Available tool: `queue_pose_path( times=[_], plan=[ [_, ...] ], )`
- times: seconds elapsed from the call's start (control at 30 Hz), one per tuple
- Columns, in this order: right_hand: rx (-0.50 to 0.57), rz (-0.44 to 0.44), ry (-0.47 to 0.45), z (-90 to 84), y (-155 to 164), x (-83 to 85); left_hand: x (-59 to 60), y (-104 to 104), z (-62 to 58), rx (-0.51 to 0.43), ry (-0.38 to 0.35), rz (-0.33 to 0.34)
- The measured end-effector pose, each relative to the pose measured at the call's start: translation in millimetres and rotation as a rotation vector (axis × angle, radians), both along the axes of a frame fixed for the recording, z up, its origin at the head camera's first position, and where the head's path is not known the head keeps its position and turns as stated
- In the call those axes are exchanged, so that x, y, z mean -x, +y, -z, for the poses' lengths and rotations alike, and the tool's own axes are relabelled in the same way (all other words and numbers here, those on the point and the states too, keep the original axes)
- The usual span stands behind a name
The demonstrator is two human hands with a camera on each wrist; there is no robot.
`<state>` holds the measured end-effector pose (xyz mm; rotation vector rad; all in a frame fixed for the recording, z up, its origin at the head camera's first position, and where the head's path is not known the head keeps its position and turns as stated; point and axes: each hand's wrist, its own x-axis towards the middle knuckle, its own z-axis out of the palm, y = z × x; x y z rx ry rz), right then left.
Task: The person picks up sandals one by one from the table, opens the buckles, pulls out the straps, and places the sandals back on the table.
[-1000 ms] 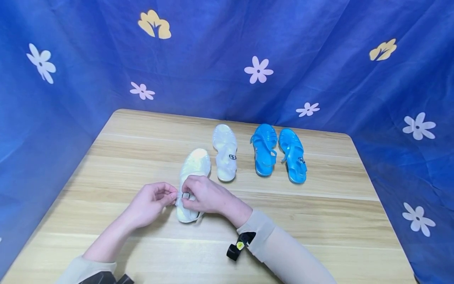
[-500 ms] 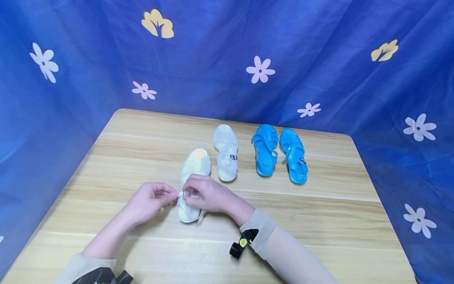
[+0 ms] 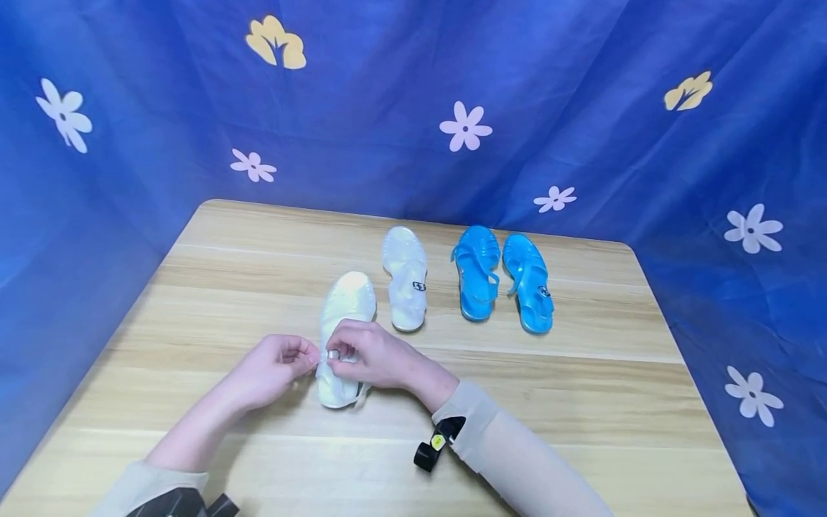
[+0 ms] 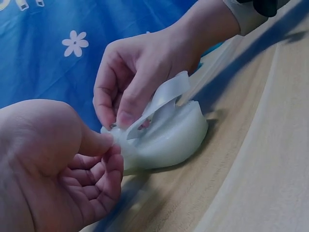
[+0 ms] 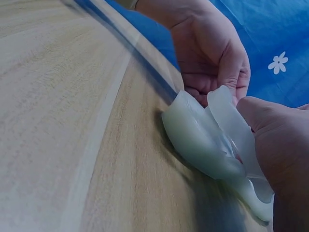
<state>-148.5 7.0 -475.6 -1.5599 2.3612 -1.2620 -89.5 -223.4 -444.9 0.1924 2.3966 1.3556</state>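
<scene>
A pearly white jelly sandal (image 3: 349, 298) lies on the table with its toe pointing away from me, between my two hands. My left hand (image 3: 274, 366) pinches the strap at the sandal's left edge between thumb and fingers. From the right, my right hand (image 3: 377, 355) reaches over the sandal and pinches the small metal buckle (image 3: 332, 354) at that strap. In the left wrist view a loose pale strap (image 4: 169, 92) curves up over the heel part, below the right hand. Fingers mostly hide the buckle in both wrist views.
A second white sandal (image 3: 405, 248) with a dark-edged buckle stands just right of the first. Farther right are two blue sandals, one (image 3: 477, 287) beside the other (image 3: 528, 287). The wooden table (image 3: 581, 431) ends at a blue flowered curtain (image 3: 388, 72).
Both hands stay at the same strap. The buckle's dark frame showed earlier; now only a narrow, shiny part shows by the right fingertips. The whole head view has shifted slightly.
</scene>
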Motion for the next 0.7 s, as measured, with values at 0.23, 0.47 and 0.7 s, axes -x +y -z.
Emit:
queue_pose_path(
  times=[0.23, 0.47, 0.7],
  plan=[
    [0.024, -0.006, 0.005, 1.8, -0.1, 0.5, 0.9, 2.1, 2.3, -0.011, 0.005, 0.002],
    [0.027, -0.029, -0.005, -0.5, -0.2, 0.2, 0.6, 6.0, 2.3, -0.045, -0.006, -0.027],
    [0.045, -0.018, -0.006, -1.3, -1.9, -0.5, 2.0, 8.2, -2.8, -0.025, 0.02, -0.065]
  ],
)
